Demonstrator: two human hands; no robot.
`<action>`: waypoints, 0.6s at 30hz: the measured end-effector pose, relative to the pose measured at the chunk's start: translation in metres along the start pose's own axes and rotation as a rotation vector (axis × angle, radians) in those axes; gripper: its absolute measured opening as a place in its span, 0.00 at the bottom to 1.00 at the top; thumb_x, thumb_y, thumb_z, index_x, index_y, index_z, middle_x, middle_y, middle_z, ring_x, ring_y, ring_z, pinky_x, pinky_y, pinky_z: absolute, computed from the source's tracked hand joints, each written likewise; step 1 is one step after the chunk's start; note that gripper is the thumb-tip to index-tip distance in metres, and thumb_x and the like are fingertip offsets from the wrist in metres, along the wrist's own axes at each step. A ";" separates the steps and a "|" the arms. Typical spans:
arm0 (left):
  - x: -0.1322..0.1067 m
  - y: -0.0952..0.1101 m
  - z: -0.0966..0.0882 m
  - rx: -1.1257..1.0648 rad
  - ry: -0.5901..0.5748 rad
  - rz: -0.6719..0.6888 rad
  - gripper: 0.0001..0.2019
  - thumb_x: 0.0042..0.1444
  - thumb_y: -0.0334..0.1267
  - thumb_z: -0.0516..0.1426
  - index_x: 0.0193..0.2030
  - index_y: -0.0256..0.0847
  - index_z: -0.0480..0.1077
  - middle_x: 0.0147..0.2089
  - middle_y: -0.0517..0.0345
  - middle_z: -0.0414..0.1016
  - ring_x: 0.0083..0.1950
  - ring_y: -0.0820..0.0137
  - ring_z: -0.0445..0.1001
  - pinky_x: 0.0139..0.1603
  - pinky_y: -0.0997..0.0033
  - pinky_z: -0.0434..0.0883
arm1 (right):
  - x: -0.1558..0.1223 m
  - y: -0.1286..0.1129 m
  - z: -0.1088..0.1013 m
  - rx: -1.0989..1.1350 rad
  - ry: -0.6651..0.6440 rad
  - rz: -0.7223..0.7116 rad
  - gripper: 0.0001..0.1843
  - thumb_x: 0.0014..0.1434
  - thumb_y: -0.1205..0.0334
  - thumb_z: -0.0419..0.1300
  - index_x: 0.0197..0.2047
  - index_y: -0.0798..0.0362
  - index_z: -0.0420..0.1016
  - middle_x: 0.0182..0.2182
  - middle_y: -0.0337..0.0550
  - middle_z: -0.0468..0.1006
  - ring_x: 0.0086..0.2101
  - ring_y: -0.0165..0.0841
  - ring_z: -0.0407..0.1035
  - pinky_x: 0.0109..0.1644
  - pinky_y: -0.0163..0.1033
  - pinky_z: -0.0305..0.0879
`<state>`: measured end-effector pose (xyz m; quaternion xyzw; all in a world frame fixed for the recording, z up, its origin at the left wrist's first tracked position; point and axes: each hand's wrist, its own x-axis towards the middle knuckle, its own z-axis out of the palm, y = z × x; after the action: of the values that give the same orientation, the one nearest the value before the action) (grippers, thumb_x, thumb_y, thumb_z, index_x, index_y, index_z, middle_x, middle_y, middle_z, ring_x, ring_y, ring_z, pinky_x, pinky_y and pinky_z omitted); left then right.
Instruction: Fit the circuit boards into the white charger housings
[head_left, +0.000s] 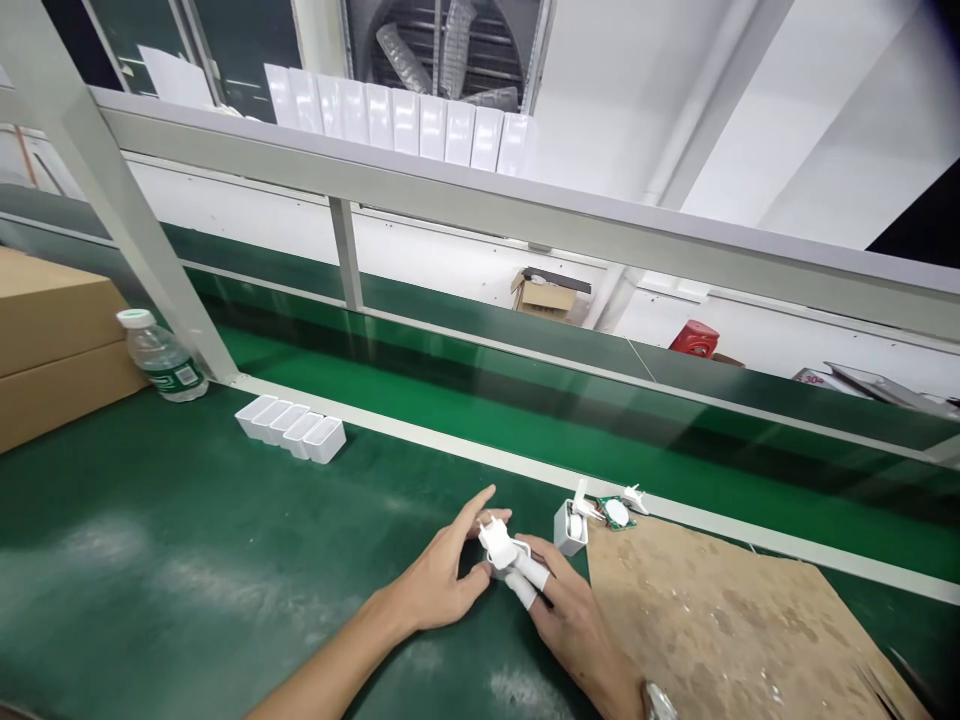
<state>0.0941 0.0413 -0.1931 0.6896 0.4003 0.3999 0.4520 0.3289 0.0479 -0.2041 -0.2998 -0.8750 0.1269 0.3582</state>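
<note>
green matting [187, 560], smooth with dull sheen patches, covers the bench; all positions below are given relative to the white plug part [496, 540] held near the bench's front edge.

left hand [442, 580]: on the left side of the plug part, thumb and curled fingers closed on it, forefinger extended straight above it. right hand [570, 620]: on the right side, fingers closed on the same part from below; two fingertips wear white finger cots [529, 580]. the plug part is glossy moulded plastic, blocky, with a short prong projecting at its upper end; it sits just above the matting, between both hands.

just right of the plug part: an open white plastic shell [568, 527], box-shaped, standing upright. further right: a small green circuit board [615, 512] with a round white patch, and a small white pronged piece [634, 497]. right and forward: a brown fibreboard sheet [720, 620], flat, mottled and scuffed.

well left and behind: a row of five white rectangular shells [291, 428], open sides up, touching one another. further left: a clear ribbed plastic water bottle [161, 357] with white cap, beside plain cardboard cartons [52, 340].

behind: a glossy green conveyor belt [525, 400], then a grey metal rail [525, 215] carrying a row of upright white boxes [405, 120].
</note>
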 end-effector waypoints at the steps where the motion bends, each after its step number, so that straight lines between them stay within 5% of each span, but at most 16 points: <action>1: -0.001 0.001 -0.001 0.008 0.002 0.012 0.45 0.62 0.28 0.56 0.79 0.55 0.38 0.75 0.48 0.62 0.73 0.58 0.65 0.76 0.42 0.60 | 0.000 -0.001 0.000 0.012 0.023 -0.010 0.33 0.69 0.76 0.55 0.73 0.43 0.59 0.61 0.51 0.72 0.57 0.37 0.72 0.58 0.42 0.77; 7: 0.001 0.004 0.000 0.027 0.069 0.147 0.50 0.63 0.32 0.58 0.80 0.55 0.28 0.77 0.46 0.56 0.75 0.54 0.61 0.76 0.41 0.59 | 0.002 0.000 0.004 0.024 0.026 -0.007 0.30 0.65 0.80 0.53 0.67 0.51 0.67 0.56 0.56 0.73 0.52 0.41 0.74 0.52 0.45 0.79; 18: 0.014 -0.005 0.006 0.135 0.100 0.129 0.42 0.66 0.32 0.56 0.79 0.56 0.38 0.58 0.53 0.71 0.57 0.65 0.74 0.64 0.57 0.71 | -0.001 0.001 0.007 -0.091 0.028 0.071 0.24 0.69 0.73 0.52 0.66 0.50 0.63 0.53 0.54 0.77 0.47 0.43 0.79 0.46 0.46 0.82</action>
<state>0.1031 0.0535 -0.1969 0.7222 0.4032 0.4339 0.3573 0.3250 0.0484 -0.2099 -0.3486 -0.8636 0.0954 0.3517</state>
